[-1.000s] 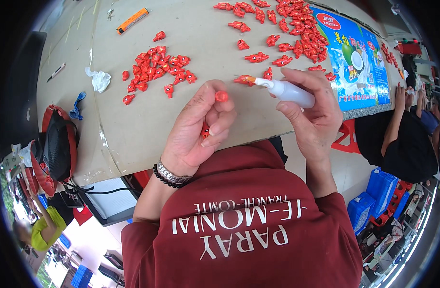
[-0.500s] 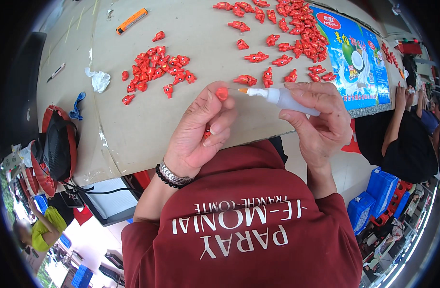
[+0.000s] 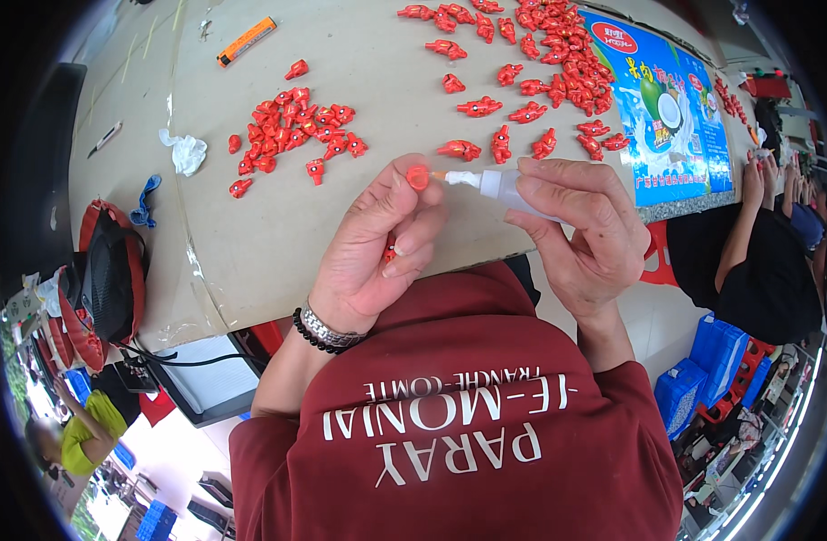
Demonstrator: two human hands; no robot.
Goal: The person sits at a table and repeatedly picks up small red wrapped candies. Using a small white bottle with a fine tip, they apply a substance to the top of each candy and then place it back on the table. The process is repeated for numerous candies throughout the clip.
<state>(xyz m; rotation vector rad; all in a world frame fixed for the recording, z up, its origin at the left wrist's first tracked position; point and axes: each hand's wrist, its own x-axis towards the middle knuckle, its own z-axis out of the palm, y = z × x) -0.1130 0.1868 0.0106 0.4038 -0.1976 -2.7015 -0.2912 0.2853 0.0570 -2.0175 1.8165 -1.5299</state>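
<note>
Left hand pinching small red piece, right hand holding white squeeze bottle, nozzle touching piece, beige table

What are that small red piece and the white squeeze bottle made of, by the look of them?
Red piece: likely moulded plastic, with solid colour and a smooth, slightly glossy surface. Squeeze bottle: probably soft translucent plastic, milky white with a thin nozzle, held in the right hand.

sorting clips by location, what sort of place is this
Probably a small assembly workshop: heaps of small red plastic parts cover a long beige worktable, the right hand holds a white plastic squeeze bottle, and blue plastic crates stand nearby.
</note>
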